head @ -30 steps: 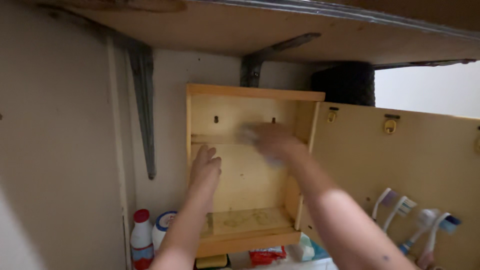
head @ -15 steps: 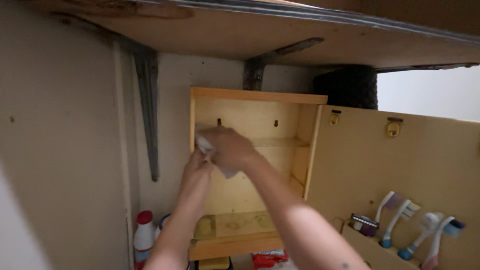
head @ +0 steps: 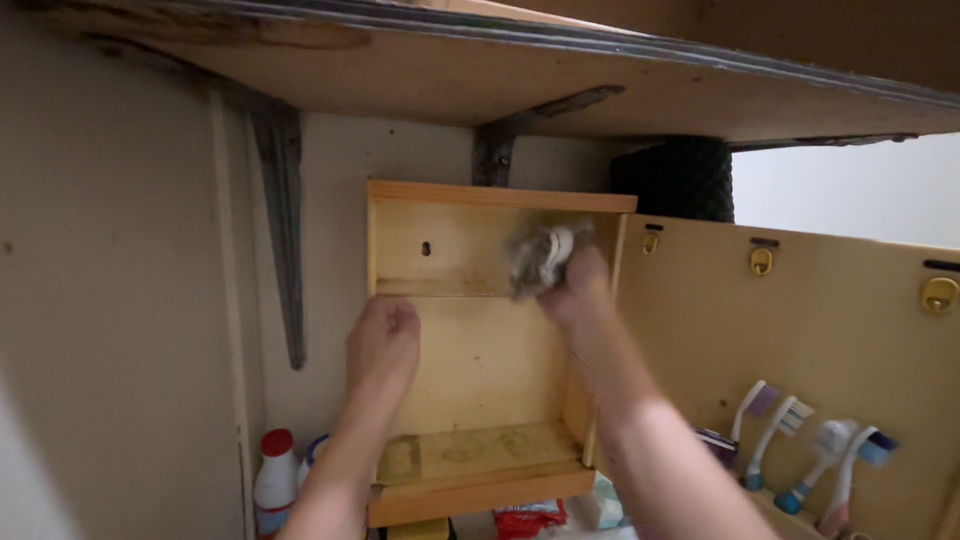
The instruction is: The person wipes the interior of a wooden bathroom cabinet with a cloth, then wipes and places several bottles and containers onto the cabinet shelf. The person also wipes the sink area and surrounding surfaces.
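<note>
While wiping: small open wooden wall cabinet (head: pixel 480 350)
Right hand (head: pixel 575 285): clenched around crumpled grey-white cloth (head: pixel 538 258)
Left hand (head: pixel 383 338): curled, empty, against cabinet's back panel

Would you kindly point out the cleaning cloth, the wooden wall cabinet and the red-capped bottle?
cleaning cloth (head: pixel 540 258), head view, on its crumpled middle.
wooden wall cabinet (head: pixel 500 195), head view, on its top board.
red-capped bottle (head: pixel 275 443), head view, on the red cap.

A white plastic bottle (head: pixel 272 482) with a red cap is standing at the bottom left, below the wooden wall cabinet (head: pixel 500 195) — a blue-and-red label is showing on its lower body. A red crinkly packet (head: pixel 527 517) is lying under the cabinet's base, beside a pale teal packet (head: pixel 605 500) — only partly in view.
</note>
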